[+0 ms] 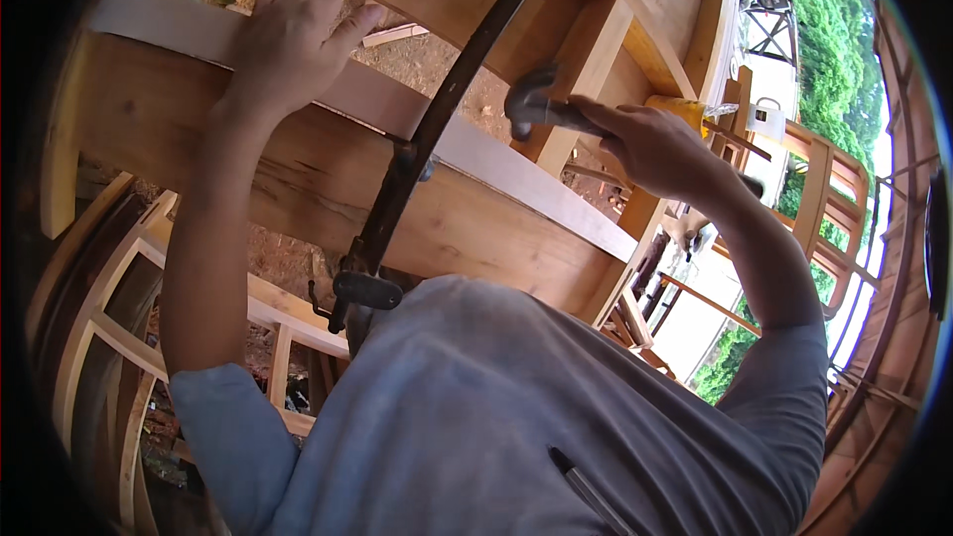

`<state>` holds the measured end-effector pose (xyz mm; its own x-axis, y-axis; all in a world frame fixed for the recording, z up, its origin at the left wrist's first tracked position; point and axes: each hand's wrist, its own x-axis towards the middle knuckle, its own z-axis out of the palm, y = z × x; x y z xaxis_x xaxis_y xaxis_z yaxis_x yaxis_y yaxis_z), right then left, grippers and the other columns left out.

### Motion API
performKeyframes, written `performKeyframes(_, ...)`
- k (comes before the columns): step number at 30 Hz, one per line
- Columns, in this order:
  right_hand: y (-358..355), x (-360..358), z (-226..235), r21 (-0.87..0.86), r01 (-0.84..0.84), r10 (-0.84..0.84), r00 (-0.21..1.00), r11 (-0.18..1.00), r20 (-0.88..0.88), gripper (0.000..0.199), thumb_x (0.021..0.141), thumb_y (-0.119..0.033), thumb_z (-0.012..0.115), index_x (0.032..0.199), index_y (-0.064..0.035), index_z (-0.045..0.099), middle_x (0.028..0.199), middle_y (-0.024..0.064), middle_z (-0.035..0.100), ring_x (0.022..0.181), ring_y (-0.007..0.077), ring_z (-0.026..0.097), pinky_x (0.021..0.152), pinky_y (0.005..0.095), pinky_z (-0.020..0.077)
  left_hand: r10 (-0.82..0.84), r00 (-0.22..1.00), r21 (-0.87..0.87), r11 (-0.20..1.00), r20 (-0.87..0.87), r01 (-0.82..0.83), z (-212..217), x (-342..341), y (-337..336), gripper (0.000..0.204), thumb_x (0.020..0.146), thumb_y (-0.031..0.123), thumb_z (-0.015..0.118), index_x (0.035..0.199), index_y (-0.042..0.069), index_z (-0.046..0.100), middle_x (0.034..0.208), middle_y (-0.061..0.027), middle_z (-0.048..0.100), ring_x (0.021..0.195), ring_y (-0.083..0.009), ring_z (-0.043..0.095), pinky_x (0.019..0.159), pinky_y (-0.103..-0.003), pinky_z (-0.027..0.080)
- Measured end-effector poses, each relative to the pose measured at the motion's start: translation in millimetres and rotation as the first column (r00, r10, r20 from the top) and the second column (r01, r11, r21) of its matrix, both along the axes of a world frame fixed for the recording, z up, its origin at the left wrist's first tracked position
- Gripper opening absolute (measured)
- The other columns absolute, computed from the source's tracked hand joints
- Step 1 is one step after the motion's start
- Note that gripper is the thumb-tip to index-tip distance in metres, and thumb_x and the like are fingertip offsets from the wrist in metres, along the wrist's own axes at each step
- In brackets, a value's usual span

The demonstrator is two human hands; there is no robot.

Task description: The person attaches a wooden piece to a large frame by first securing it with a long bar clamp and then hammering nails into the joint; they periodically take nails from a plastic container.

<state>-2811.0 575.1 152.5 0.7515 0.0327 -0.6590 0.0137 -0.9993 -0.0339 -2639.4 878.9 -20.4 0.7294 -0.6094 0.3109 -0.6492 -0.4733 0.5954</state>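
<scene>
Above the pale wooden plank (536,174), the right hand (650,144), fist wrapped around the grey steel hammer (536,107), should strike squarely while the left hand (288,35) presses flat, fingers spread, steadying the board.

1. My left arm runs bare from the lower left up to the upper left of the frame, sleeve at the shoulder.
2. My left hand (290,32) lies palm-down, fingers spread and curled forward.
3. My right arm bends in from the right edge.
4. My right hand (650,144), right of centre, is closed in a fist-like grip.
</scene>
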Motion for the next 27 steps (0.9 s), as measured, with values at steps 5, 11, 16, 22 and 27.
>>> performKeyframes(5,9,0,15,-0.095,0.031,-0.034,0.999,0.995,-0.027,0.054,0.099,-0.014,0.062,0.151,-0.0203,0.049,0.107,0.0159,0.071,0.095,0.0347,0.070,0.083,0.0487,0.0531,0.050,0.978,0.102,0.992,0.205,-0.072,-13,1,-4,0.048,0.104,0.042,0.055,0.107,-0.004,0.067,0.130,-0.0057,0.059,0.114,-0.0300,0.061,0.094,-0.044,0.051)
performKeyframes(11,3,-23,-5,-0.050,0.090,-0.091,0.995,0.995,-0.029,0.051,0.102,-0.022,0.058,0.152,-0.0283,0.047,0.092,0.0131,0.068,0.081,0.0330,0.069,0.070,0.0471,0.0536,0.073,0.968,0.047,0.995,0.238,-0.087,-13,0,-4,0.052,0.103,0.046,0.055,0.105,-0.004,0.067,0.130,-0.0053,0.060,0.113,-0.0292,0.062,0.092,-0.044,0.052)
performKeyframes(16,5,-24,-5,0.070,-0.018,0.002,0.973,0.997,0.230,0.050,0.103,-0.022,0.056,0.152,-0.0274,0.047,0.091,0.0118,0.068,0.079,0.0315,0.070,0.066,0.0460,0.0540,0.051,0.971,0.076,0.995,0.232,-0.070,-11,0,-5,0.052,0.103,0.046,0.055,0.104,-0.004,0.067,0.128,-0.0064,0.061,0.112,-0.0297,0.063,0.093,-0.044,0.052)
performKeyframes(22,18,-16,5,-0.076,0.011,-0.012,1.000,0.997,-0.006,0.053,0.099,-0.016,0.062,0.151,-0.0210,0.049,0.085,0.0130,0.065,0.075,0.0300,0.067,0.065,0.0466,0.0506,0.066,0.965,0.057,0.995,0.253,-0.083,-13,2,-5,0.052,0.103,0.046,0.055,0.101,-0.005,0.067,0.127,-0.0081,0.062,0.113,-0.0300,0.063,0.093,-0.043,0.052)
performKeyframes(27,15,-22,3,0.118,-0.076,0.040,0.958,0.990,0.285,0.052,0.101,-0.016,0.056,0.152,-0.0236,0.047,0.089,0.0124,0.067,0.075,0.0319,0.069,0.063,0.0463,0.0541,0.096,0.950,0.018,0.994,0.296,-0.106,-16,2,-7,0.055,0.101,0.051,0.055,0.094,-0.001,0.071,0.121,-0.0050,0.064,0.110,-0.0263,0.064,0.088,-0.044,0.055)
